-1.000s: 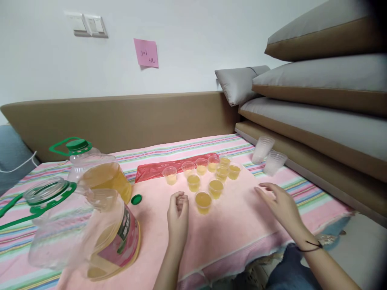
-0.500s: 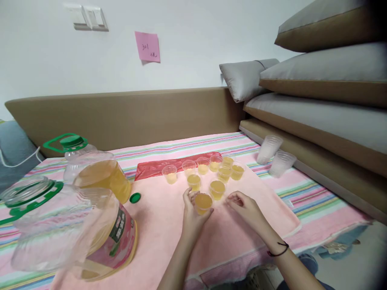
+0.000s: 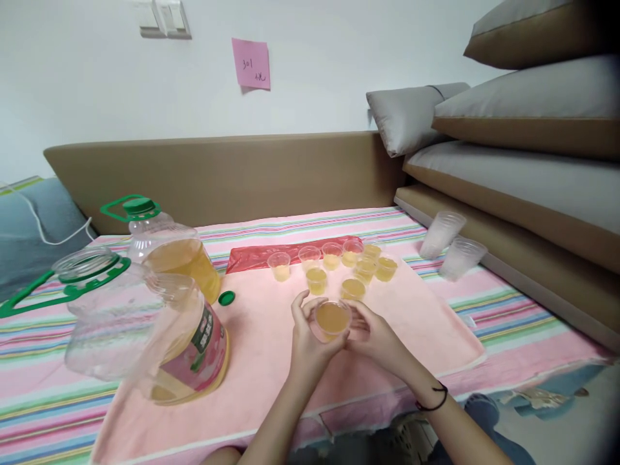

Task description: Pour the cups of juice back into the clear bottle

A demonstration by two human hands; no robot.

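A clear plastic cup of yellow liquid is between my two hands, low over the pink towel. My left hand wraps round its left side, with the thumb at the front. From the right, my right hand has its curved fingers against the cup's side. Just beyond stand several similar filled cups, the nearest one behind the held cup and another to its left. The farther row stands by a red plastic sheet.
An uncapped large jug stands at the left, with a green-capped jug behind it. A green cap lies on the towel. Two stacks of cups lean at the right, beside stacked cushions.
My right hand has moved left onto the cup, which my left hand held before and has raised slightly. The camera view has shifted, so the jugs and cups appear farther right.
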